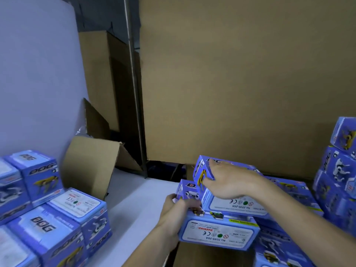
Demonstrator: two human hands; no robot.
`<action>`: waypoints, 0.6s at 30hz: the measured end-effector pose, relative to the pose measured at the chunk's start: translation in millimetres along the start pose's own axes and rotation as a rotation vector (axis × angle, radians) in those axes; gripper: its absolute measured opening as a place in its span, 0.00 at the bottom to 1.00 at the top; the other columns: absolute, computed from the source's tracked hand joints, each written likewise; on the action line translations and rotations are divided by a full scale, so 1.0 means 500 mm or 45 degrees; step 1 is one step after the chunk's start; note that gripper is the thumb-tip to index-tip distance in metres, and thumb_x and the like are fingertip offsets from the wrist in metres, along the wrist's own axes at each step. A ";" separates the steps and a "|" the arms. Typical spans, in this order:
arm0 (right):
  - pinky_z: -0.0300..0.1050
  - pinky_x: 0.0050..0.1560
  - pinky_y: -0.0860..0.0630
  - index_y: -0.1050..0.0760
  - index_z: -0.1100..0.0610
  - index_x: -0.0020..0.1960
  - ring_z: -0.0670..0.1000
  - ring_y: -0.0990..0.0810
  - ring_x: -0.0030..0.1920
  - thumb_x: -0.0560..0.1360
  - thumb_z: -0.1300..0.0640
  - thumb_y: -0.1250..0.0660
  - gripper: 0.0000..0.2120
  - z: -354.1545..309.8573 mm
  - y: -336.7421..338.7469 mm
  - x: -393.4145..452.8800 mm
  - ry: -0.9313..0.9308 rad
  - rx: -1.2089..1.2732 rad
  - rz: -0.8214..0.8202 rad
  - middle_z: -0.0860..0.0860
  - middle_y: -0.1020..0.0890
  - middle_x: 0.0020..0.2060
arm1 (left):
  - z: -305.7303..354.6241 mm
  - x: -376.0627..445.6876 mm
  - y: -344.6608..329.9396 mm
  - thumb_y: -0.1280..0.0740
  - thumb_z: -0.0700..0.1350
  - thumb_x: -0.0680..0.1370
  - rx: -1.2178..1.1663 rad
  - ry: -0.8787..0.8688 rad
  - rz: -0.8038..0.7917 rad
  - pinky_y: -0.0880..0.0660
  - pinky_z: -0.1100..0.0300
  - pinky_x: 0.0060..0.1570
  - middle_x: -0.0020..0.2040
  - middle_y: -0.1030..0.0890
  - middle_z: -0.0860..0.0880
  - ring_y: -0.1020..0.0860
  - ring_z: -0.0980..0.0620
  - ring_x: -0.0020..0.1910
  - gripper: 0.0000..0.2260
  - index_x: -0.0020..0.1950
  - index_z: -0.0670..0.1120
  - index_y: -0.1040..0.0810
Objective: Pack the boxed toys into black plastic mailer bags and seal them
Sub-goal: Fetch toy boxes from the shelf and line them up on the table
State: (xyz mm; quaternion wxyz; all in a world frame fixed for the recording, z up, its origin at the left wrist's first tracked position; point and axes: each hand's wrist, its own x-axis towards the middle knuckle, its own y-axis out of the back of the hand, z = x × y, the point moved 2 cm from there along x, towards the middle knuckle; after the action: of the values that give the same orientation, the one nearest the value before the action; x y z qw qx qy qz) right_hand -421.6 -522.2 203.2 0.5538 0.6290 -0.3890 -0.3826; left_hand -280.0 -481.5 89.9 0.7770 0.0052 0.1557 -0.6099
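I see my right hand point(229, 180) grasping the upper blue cardboard toy box point(229, 191), long axis running left to right, stacked on the lower blue box point(217, 233) that my left hand point(173, 214) clasps at its left end above the white worktop point(134, 205).

Packing room: stacked toy boxes point(44, 199), big brown cartons point(240, 78).

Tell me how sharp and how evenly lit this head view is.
Head view: soft all over with motion blur, worst on the left stack of toy boxes; print under the right hand stays partly readable; wide-angle bending curves the metal pole; light is dim, bluish, even, without glare; the gap behind the white table is dark.
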 end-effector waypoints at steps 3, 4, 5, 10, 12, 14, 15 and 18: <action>0.61 0.71 0.36 0.54 0.57 0.80 0.65 0.41 0.76 0.81 0.41 0.49 0.34 -0.054 0.015 0.001 0.044 0.022 0.097 0.58 0.45 0.79 | 0.034 -0.025 0.047 0.21 0.43 0.62 -0.084 -0.085 0.087 0.22 0.55 0.28 0.34 0.15 0.44 0.16 0.43 0.31 0.27 0.54 0.38 0.29; 0.63 0.72 0.38 0.53 0.57 0.80 0.66 0.43 0.77 0.81 0.41 0.49 0.34 -0.077 0.022 0.004 0.069 0.048 0.148 0.58 0.46 0.79 | 0.048 -0.033 0.063 0.21 0.45 0.60 -0.112 -0.092 0.103 0.20 0.52 0.31 0.36 0.15 0.44 0.15 0.41 0.35 0.28 0.55 0.37 0.26; 0.64 0.73 0.40 0.53 0.56 0.80 0.66 0.45 0.77 0.81 0.42 0.48 0.34 -0.101 0.028 0.007 0.097 0.077 0.193 0.58 0.46 0.79 | 0.061 -0.042 0.080 0.21 0.46 0.59 -0.135 -0.087 0.111 0.18 0.49 0.37 0.41 0.14 0.42 0.15 0.39 0.40 0.30 0.57 0.37 0.23; 0.68 0.73 0.43 0.53 0.55 0.81 0.65 0.49 0.78 0.79 0.44 0.44 0.35 -0.244 0.058 0.017 0.252 0.289 0.389 0.56 0.47 0.80 | 0.120 -0.092 0.185 0.21 0.46 0.59 -0.248 -0.190 0.230 0.18 0.44 0.50 0.48 0.14 0.38 0.15 0.40 0.46 0.28 0.57 0.38 0.19; 0.66 0.72 0.41 0.48 0.56 0.79 0.62 0.45 0.77 0.78 0.45 0.41 0.34 -0.308 0.069 0.018 0.389 0.387 0.515 0.54 0.41 0.77 | 0.148 -0.120 0.232 0.21 0.49 0.56 -0.273 -0.297 0.345 0.20 0.46 0.52 0.51 0.15 0.36 0.17 0.43 0.45 0.33 0.58 0.37 0.19; 0.64 0.72 0.39 0.44 0.56 0.78 0.58 0.42 0.76 0.78 0.44 0.39 0.33 -0.368 0.078 0.019 0.521 0.466 0.662 0.51 0.38 0.76 | 0.177 -0.148 0.287 0.19 0.51 0.57 -0.302 -0.405 0.471 0.24 0.58 0.40 0.45 0.15 0.40 0.20 0.48 0.37 0.36 0.60 0.36 0.22; 0.63 0.72 0.39 0.44 0.57 0.78 0.56 0.41 0.76 0.77 0.43 0.38 0.35 -0.395 0.084 0.019 0.578 0.521 0.723 0.50 0.38 0.76 | 0.192 -0.165 0.315 0.19 0.52 0.60 -0.321 -0.459 0.529 0.26 0.62 0.34 0.37 0.17 0.45 0.22 0.51 0.31 0.34 0.60 0.36 0.23; 0.58 0.73 0.38 0.50 0.58 0.81 0.53 0.39 0.76 0.76 0.44 0.31 0.43 -0.474 0.098 0.023 0.763 0.757 0.797 0.50 0.39 0.77 | 0.237 -0.232 0.401 0.18 0.57 0.62 -0.336 -0.622 0.699 0.23 0.58 0.34 0.29 0.24 0.52 0.25 0.55 0.24 0.32 0.56 0.41 0.25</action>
State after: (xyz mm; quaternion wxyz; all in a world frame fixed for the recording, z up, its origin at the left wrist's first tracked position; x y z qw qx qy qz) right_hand -204.1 -442.4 273.6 0.5263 0.6945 -0.4744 0.1248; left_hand -85.6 -344.1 195.0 0.9194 -0.1987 0.0360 -0.3374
